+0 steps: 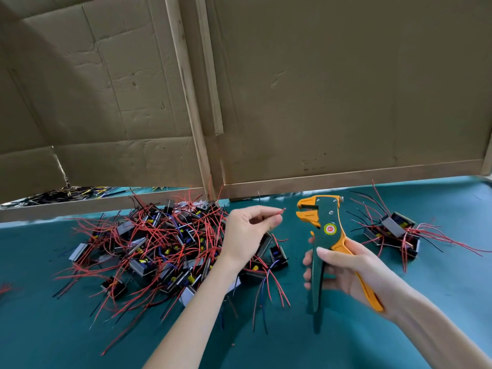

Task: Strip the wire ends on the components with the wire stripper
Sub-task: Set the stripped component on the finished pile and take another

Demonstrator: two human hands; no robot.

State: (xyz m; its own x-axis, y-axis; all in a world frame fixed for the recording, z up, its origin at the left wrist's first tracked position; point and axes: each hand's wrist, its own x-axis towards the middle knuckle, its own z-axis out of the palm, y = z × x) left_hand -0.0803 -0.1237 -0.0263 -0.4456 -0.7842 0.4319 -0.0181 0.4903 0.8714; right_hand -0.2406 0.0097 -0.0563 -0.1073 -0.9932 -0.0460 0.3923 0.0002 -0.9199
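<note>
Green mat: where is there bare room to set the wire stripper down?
Bare green mat lies at the near left, in front of the big component pile; between the left forearm and right forearm; and at the near right, below the small pile. Crowded: the left-centre, where red wires sprawl out past the big pile.

Assembly workshop: green bench mat [346, 347], cardboard screens [332, 89], wired component pile [159, 249]

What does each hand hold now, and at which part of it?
The left hand pinches a red wire just behind its free end. The right hand grips the wire stripper by its two handles, head pointing up.
</note>
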